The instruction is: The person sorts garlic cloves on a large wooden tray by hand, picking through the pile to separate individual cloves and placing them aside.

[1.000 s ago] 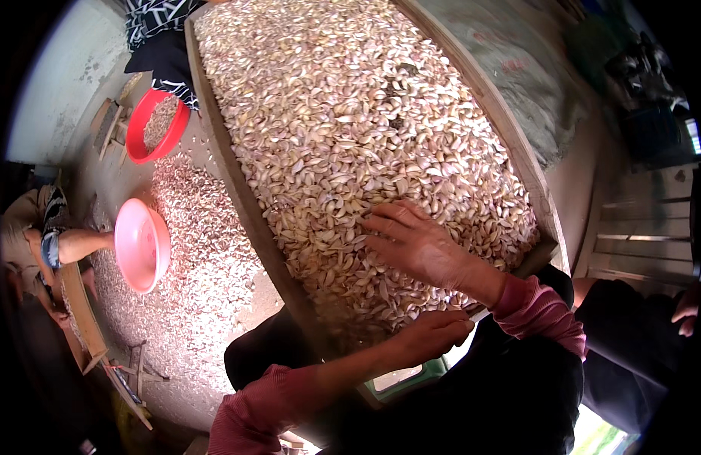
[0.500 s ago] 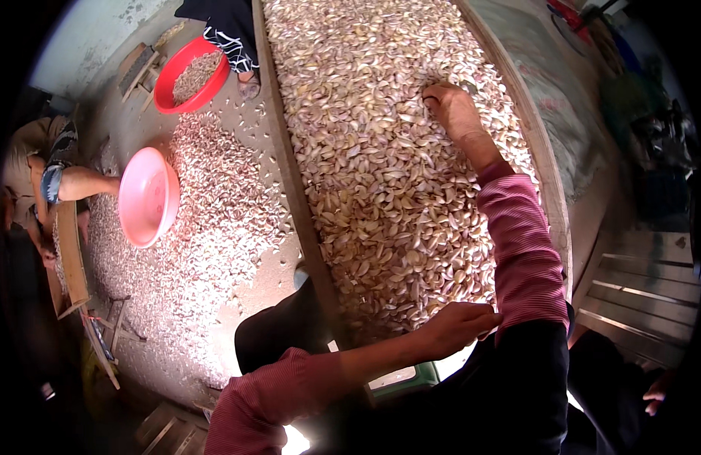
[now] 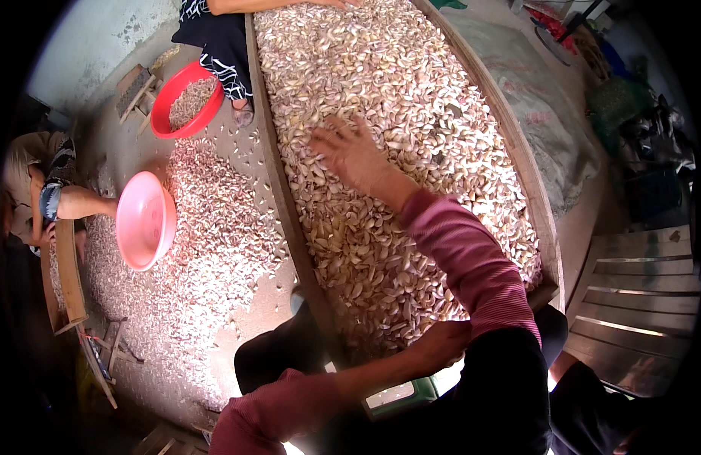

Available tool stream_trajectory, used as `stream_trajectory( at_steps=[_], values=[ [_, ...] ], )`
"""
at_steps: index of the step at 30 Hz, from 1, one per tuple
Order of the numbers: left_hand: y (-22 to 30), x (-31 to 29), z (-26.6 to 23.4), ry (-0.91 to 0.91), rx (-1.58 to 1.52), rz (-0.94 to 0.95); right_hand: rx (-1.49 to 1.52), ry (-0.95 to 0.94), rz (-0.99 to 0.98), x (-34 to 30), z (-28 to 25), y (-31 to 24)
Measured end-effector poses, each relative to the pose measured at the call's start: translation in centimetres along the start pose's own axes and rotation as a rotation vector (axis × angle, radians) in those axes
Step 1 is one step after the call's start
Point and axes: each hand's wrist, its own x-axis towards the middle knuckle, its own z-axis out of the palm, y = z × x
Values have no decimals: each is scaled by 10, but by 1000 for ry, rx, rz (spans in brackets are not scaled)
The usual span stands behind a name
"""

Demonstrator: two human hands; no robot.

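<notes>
A long wooden-sided trough is filled with garlic cloves (image 3: 381, 83), pale with purplish and yellowish skins. My right hand (image 3: 354, 159) lies on the cloves near the trough's left side, its fingers spread and nothing visibly gripped. My left hand (image 3: 445, 343) is by the trough's near end, against the right sleeve at the elbow. Its fingers are hidden behind that sleeve, so I cannot make out what they hold, if anything.
Loose cloves (image 3: 206, 227) cover the floor at left, around a pink basin (image 3: 144, 220) and a red basin (image 3: 186, 98) holding cloves. One person's forearm (image 3: 267, 6) rests at the trough's far end; another person (image 3: 32, 182) sits far left. A slatted wooden bench (image 3: 638, 296) stands at right.
My right hand has swept left across the cloves from the trough's right side, and its fingers have spread. My left hand is slightly lower. Another person's forearm has appeared at the far end.
</notes>
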Motion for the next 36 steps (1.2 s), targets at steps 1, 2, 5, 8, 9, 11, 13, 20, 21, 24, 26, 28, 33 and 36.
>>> stream_trajectory(
  at_steps=[1,2,5,8,9,11,13,20,21,24,26,28,33,36],
  values=[
    [-2,3,-2,-3,-37,57,-100,-49,45,0,-1,22],
    [-10,5,-6,9,-87,112,-183,-99,78,1,-3,38],
    [-3,2,-4,26,-136,173,-246,-217,286,-6,-11,67],
    [5,-3,1,-25,-128,167,-171,-254,517,-28,-25,88],
    [6,-5,2,-41,-126,169,-152,-250,580,-37,-27,93],
    [-2,0,3,-82,-20,178,-55,-278,728,-63,-36,102],
    [6,-8,8,-64,267,240,18,-341,839,-98,-50,106],
    [-18,-13,20,-198,563,176,48,135,620,-219,-57,76],
    [-17,-13,20,-214,565,151,121,258,538,-218,-57,60],
    [-21,-15,21,-285,533,73,144,139,386,-214,-82,-18],
    [-25,-15,23,-313,525,74,189,77,255,-208,-95,-61],
    [-28,-19,26,-307,509,68,281,64,116,-199,-97,-87],
    [-39,-16,32,-339,648,103,259,-12,-80,-184,-94,-109],
    [-37,-15,30,-352,633,112,287,35,-102,-172,-92,-103]
  ],
)
